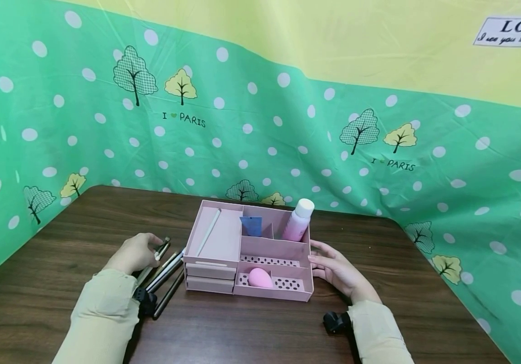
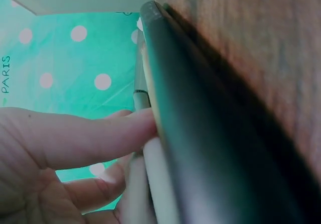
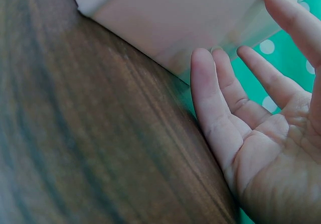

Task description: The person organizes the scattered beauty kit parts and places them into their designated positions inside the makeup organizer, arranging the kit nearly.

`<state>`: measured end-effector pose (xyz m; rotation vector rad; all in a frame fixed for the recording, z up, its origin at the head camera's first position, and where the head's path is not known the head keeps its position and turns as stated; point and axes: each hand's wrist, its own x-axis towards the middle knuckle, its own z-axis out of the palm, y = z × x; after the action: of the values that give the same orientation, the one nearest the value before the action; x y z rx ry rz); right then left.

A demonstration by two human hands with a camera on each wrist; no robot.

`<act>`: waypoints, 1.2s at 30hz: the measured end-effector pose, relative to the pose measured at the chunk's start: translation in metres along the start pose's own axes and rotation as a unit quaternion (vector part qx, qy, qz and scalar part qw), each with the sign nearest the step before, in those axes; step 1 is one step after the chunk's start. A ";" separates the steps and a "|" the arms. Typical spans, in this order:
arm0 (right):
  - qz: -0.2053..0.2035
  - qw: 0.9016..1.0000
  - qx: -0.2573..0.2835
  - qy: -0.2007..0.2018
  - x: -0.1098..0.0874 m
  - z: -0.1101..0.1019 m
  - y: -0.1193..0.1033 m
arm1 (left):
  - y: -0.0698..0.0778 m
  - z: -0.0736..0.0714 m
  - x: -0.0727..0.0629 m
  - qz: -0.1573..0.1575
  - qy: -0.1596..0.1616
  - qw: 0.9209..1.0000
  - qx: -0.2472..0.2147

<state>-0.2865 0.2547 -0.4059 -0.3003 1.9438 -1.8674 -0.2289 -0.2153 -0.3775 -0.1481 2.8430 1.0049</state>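
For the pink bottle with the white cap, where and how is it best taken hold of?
Probably by its white cap, coming from above. The pink bottle sits in a back compartment of the organizer, whose walls surround its lower part and hide its base, while the cap stands above the rim. The right hand is nearer.
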 end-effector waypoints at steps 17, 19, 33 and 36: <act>-0.003 1.000 0.011 0.000 -0.001 0.001 0.000 | 0.016 -0.010 -0.008 0.033 0.041 0.998 -0.040; -0.003 1.000 0.012 0.001 0.000 0.002 0.000 | 0.022 -0.011 -0.009 0.038 0.059 0.996 -0.054; 0.001 1.000 0.010 0.005 -0.001 0.002 -0.001 | 0.058 -0.023 -0.030 0.097 0.160 0.971 -0.146; 0.002 1.000 0.009 0.005 -0.001 0.002 -0.001 | 0.063 -0.024 -0.033 0.120 0.179 0.962 -0.165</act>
<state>-0.2848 0.2529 -0.4047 -0.2805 1.9324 -1.8856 -0.2064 -0.1797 -0.3150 -0.0148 3.0334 1.6589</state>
